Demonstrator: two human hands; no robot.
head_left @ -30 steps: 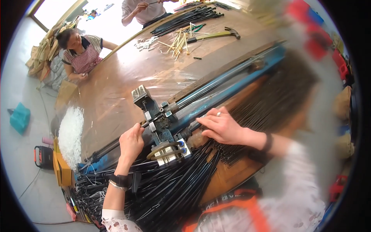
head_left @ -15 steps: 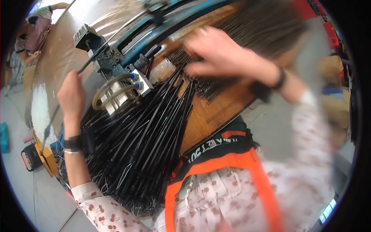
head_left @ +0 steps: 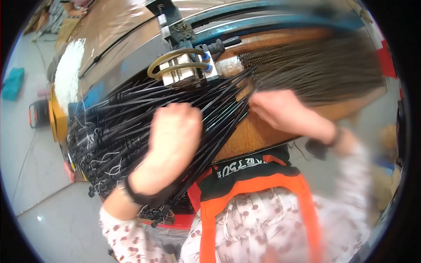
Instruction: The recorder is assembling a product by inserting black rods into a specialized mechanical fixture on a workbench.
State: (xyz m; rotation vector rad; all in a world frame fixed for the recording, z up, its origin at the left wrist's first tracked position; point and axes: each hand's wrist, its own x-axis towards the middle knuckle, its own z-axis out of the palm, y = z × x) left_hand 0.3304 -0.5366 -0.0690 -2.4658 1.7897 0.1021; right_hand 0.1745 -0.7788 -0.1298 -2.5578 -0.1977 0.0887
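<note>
A large fan of thin black rods (head_left: 131, 101) lies across the bench, their narrow ends converging toward the right. Over the middle of these rods is my left hand (head_left: 175, 129), knuckles up and fingers curled in; whatever it grips is hidden beneath it. My right hand (head_left: 280, 107) is closed at the rods' narrow ends, with its fingertips pinched together and slightly blurred. What lies in that pinch is too small to make out. Beyond the right hand, a wide layer of long dark coil springs (head_left: 315, 70) covers the board.
Behind the rods stands a metal clamp unit (head_left: 184, 72) with curved hoses, joined to blue rails (head_left: 237, 13). A wooden board (head_left: 239, 136) runs along my front edge. At left are a white pile (head_left: 69, 70) and a yellow box (head_left: 57, 116); a teal item (head_left: 14, 83) lies on the floor.
My left hand has come from the far left, beside a thin dark line, rightward onto the rods. The right hand has dropped nearer from above the springs to the rod ends. The view has shifted.
</note>
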